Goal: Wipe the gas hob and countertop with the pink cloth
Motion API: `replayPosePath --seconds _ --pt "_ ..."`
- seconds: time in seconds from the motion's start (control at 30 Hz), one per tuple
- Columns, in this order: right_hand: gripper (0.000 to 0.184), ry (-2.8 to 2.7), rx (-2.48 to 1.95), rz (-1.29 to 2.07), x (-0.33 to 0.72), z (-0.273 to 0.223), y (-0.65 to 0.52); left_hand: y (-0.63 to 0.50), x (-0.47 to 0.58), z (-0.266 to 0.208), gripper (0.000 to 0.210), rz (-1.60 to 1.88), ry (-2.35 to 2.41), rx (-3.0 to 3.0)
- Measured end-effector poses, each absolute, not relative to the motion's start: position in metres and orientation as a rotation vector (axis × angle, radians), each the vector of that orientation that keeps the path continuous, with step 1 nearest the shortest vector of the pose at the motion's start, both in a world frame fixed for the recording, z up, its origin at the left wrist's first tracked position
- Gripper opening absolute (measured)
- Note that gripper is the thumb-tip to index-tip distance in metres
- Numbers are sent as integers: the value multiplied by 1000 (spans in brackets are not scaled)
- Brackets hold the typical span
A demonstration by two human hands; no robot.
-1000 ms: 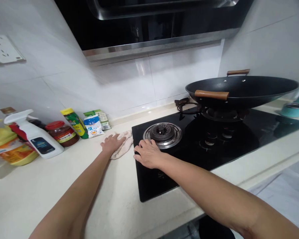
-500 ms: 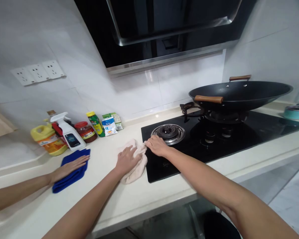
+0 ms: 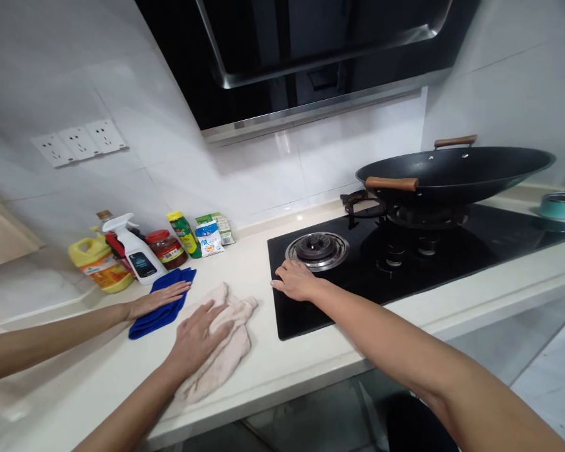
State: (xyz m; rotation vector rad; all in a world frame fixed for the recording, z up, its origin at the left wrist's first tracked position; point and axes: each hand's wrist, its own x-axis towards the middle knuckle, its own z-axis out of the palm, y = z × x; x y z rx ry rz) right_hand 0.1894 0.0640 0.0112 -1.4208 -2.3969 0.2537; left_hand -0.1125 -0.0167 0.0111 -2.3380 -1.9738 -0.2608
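Note:
My left hand lies on a pale pink cloth on the counter, fingers spread and pressing down on it. The cloth is crumpled and spreads out around the hand. On the left front part of the black gas cooktop is my right hand, its fingers stretched out and a little bent, holding nothing visible. Just behind the fingers sits the left burner, which has no grate over it. A co-worker's hand rests flat on a folded blue cloth, left of mine.
A large black wok stands on the right burner, and a burner grate lies behind the cooktop's middle. Along the wall are an oil jug, a spray bottle, a red-lidded jar and seasoning packets. A range hood hangs above.
My left hand and the pink cloth have moved left, away from the cooktop. My right hand has stayed nearly in place. The co-worker's hand and blue cloth have shifted right.

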Motion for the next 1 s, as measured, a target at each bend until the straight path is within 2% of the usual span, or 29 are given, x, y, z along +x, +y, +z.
replayPosePath --seconds 0.2,0.37,0.8,1.0 --pt "56 -2431 -1414 252 189 15 61 39 -147 14 69 -188 -2282 -2001" --pt "59 -2442 -1432 261 185 18 59 75 -141 21 74 -149 -2360 -1940" --pt "65 -2407 -1460 308 180 19 66 203 -21 17 66 -237 -2273 -2030" --pt "60 -2413 -1425 237 182 18 70 246 8 20 64 -233 -2262 -2068"
